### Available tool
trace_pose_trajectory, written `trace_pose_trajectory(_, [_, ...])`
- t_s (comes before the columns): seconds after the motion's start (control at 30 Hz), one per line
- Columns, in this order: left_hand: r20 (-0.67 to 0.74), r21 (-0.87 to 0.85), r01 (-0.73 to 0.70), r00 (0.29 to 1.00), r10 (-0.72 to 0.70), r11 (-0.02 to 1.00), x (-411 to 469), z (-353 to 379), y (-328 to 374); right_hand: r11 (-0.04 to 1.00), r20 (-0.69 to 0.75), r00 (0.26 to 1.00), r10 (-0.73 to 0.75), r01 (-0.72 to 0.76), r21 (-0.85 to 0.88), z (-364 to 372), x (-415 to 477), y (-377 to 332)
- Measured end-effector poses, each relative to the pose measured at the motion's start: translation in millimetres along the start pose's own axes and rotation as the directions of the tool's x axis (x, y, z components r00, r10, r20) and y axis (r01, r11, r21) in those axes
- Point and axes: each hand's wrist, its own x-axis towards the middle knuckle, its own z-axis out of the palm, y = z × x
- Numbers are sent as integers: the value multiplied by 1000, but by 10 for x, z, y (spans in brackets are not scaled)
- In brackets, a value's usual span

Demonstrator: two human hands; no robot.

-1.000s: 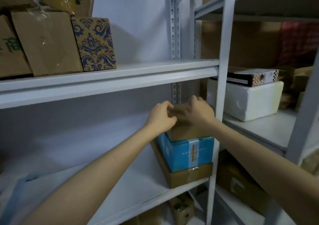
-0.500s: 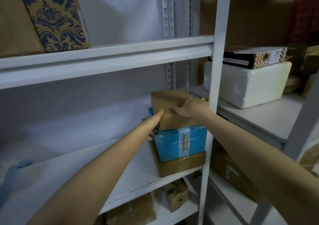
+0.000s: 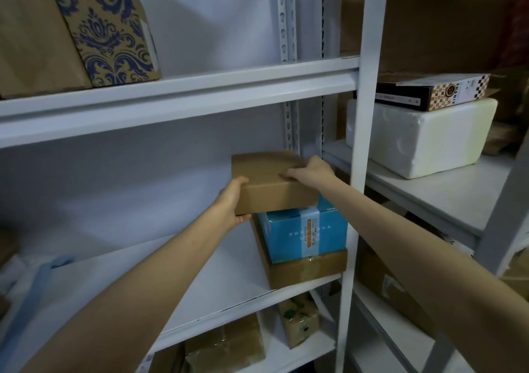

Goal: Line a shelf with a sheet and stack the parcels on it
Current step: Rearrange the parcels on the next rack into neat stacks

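A plain brown cardboard parcel (image 3: 272,185) sits on top of a blue box (image 3: 303,234), which rests on a flat brown box (image 3: 309,271) at the right end of the middle shelf (image 3: 234,301). My left hand (image 3: 233,201) grips the top parcel's near left corner, thumb on top and fingers under. On its right top edge lies my right hand (image 3: 310,171), fingers bent over it. A white sheet (image 3: 120,275) covers the shelf.
The shelf above holds a blue-patterned box (image 3: 106,29) and brown cartons. Right bay: a white foam box (image 3: 423,138) under a dark flat box (image 3: 432,91). Lower shelves carry taped brown parcels (image 3: 226,344). A white upright post (image 3: 360,172) stands beside the stack.
My hands spread from the parcel's top to its left corner and right edge. The parcel now overhangs the blue box to the left. The camera tilted downward.
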Motion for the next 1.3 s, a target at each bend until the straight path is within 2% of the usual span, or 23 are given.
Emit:
trace_pose_trajectory(0.1, [-15, -75, 5, 1000, -6, 997, -86, -137, 67, 979, 51, 998, 23, -33, 201, -47, -98, -58])
trace_pose_trajectory(0.17, [-8, -100, 1, 1000, -2, 995, -192, -228, 80, 953, 191, 978, 81, -132, 273, -74, -204, -125])
trace_pose_trajectory(0.23, [8, -103, -11, 1000, 11, 995, -302, -287, 66, 905, 352, 927, 128, -254, 340, -123, -320, -172])
trace_pose_trajectory(0.3, [17, -103, -32, 999, 34, 994, -446, -428, 69, 848, 458, 883, 103, -319, 423, -139, -471, -224])
trace_pose_trajectory(0.53, [127, 71, 34, 991, -43, 997, -992, -997, 8, 704, 496, 864, -86, -299, 644, -46, -932, -80])
trace_pose_trajectory(0.7, [202, 137, -2, 979, -26, 991, -1457, -1309, -191, 773, 542, 805, -243, -177, 609, -73, -1533, 62])
trace_pose_trajectory(0.77, [213, 121, 1, 977, -27, 993, -1624, -1338, -254, 801, 539, 796, -274, -122, 587, -157, -1791, 86])
trace_pose_trajectory(0.87, [243, 112, -48, 970, 20, 993, -1834, -1298, -229, 770, 494, 803, -332, -72, 634, -369, -2068, 50])
trace_pose_trajectory(0.97, [248, 36, -158, 958, 145, 987, -1995, -1177, -15, 736, 443, 811, -381, -23, 676, -609, -2191, -87])
trace_pose_trajectory(1.03, [228, -47, -255, 938, 259, 966, -2066, -1103, 189, 673, 341, 855, -390, 12, 740, -764, -2245, -258])
trace_pose_trajectory(1.13, [255, -52, -382, 888, 382, 923, -2146, -974, 498, 508, 189, 938, -289, -17, 861, -1002, -2291, -548])
trace_pose_trajectory(1.23, [233, 3, -477, 855, 463, 879, -2171, -783, 767, 487, 133, 978, -162, -38, 873, -1147, -2234, -814])
trace_pose_trajectory(1.3, [188, -40, -516, 837, 514, 855, -2146, -640, 988, 450, 93, 989, -116, -31, 892, -1228, -2127, -945])
